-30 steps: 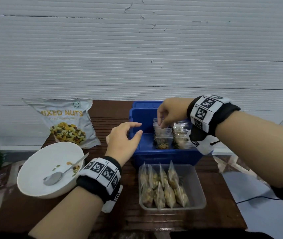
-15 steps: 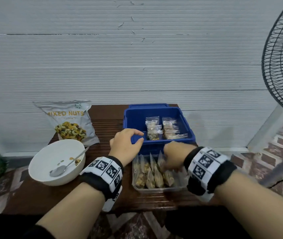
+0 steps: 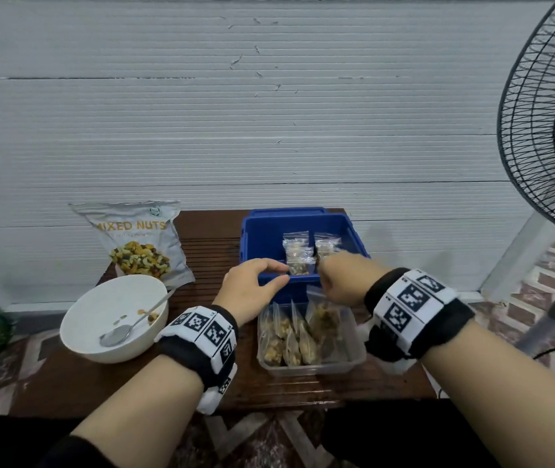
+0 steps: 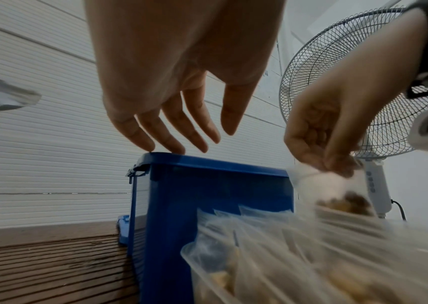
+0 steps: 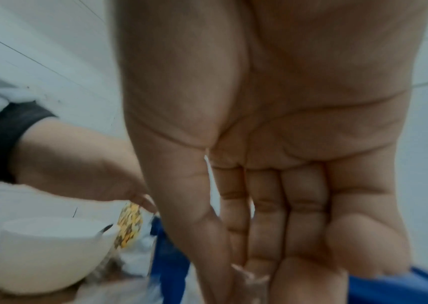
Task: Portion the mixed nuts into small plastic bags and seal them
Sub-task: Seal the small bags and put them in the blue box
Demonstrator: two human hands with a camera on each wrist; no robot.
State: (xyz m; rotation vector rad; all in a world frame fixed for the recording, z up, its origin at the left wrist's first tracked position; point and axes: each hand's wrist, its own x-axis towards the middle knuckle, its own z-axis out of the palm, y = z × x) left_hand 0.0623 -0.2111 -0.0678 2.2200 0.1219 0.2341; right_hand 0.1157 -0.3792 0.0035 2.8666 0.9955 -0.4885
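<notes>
Fingers of the right hand (image 3: 340,278) pinch a small clear plastic bag of nuts (image 4: 337,193) beside the blue plastic bin (image 3: 259,231); the spread left hand (image 3: 249,288) touches its rim.

left hand (image 4: 181,82) fingertips rest on the blue bin (image 4: 207,205) rim; right hand (image 4: 337,127) pinches a nut bag (image 4: 319,185).

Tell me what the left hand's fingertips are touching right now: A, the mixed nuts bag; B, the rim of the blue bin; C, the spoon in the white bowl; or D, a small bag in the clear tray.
B: in the left wrist view the left hand has straight, spread fingers, and its fingertips rest on the rim of the blue bin; it holds nothing.
</notes>
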